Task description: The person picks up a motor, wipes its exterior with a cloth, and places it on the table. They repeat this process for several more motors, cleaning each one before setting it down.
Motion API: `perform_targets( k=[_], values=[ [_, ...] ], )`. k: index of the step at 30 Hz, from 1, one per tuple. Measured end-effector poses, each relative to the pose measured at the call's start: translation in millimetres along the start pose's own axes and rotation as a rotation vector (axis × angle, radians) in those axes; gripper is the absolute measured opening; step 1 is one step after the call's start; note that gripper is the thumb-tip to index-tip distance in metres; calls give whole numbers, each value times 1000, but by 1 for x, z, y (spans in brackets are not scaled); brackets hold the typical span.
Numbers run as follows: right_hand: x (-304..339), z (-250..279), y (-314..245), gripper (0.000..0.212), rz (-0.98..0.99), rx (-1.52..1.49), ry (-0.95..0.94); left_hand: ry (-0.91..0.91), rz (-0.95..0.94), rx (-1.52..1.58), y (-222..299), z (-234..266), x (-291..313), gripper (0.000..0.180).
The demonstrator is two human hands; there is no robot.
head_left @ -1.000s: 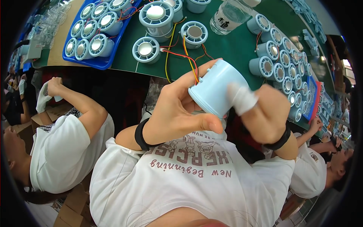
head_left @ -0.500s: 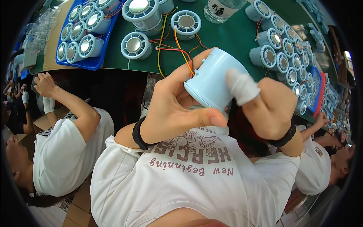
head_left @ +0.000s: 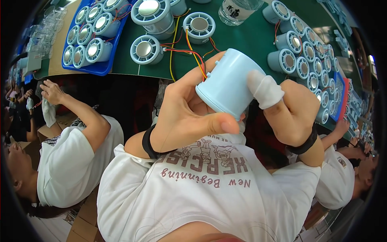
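Observation:
My left hand (head_left: 183, 109) grips a light-blue plastic cylinder-shaped housing (head_left: 231, 82) tilted above my lap, thumb along its lower rim and fingers behind it. Red, yellow and black wires (head_left: 197, 60) come out beside that hand and reach toward the table; a white connector lies near one end. My right hand (head_left: 293, 111) is curled at the housing's right side. A white covering (head_left: 268, 92) on its front finger rests against the smooth wall, its tip slightly blurred. The other fingertips of this hand are folded out of sight.
On the green table (head_left: 121, 60) stand several similar round units with silver discs. More sit in a blue tray (head_left: 105, 66) at left and in rows (head_left: 288, 60) at right. A clear bottle (head_left: 238, 10) stands at the back. Co-workers sit on both sides.
My right hand's covered finger has shifted slightly right and down along the housing's wall. My left hand keeps its grip, with the housing nearly unmoved.

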State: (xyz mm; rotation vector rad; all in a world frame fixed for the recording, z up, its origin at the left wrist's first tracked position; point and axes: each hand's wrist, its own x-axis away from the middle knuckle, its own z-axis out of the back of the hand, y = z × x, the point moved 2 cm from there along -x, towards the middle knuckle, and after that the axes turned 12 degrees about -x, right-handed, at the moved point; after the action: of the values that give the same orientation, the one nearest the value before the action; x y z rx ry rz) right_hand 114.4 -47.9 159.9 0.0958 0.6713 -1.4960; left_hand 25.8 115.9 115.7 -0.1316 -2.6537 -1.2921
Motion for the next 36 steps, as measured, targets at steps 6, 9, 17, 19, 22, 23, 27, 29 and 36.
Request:
perform_targets(
  k=[6,9,17,19,22,23,27,29,36],
  values=[
    [-8,6,11,40,-69,-12,-70,38,-274,-136,-11,4,1,103],
    [-5,12,18,38,-129,89,-92,55,-366,-233,-11,6,4,105],
    [10,18,39,32,-328,62,236,-3,-86,-102,3,0,4,119],
    [7,21,27,29,-285,-56,251,26,-111,-103,1,-1,4,119],
    [-7,25,11,30,-228,-405,22,-13,-242,-261,-3,9,0,113],
    [-9,24,8,30,-220,-510,-54,-65,-358,-424,-4,13,-2,108],
    [-6,16,3,40,-87,8,-75,-67,-345,-236,-7,2,3,98],
    [-2,7,-2,33,-25,-9,-50,-43,-278,-62,-4,-1,4,95],
    [0,6,9,31,-76,23,-44,-53,-238,-48,-18,-3,3,88]
  ],
)
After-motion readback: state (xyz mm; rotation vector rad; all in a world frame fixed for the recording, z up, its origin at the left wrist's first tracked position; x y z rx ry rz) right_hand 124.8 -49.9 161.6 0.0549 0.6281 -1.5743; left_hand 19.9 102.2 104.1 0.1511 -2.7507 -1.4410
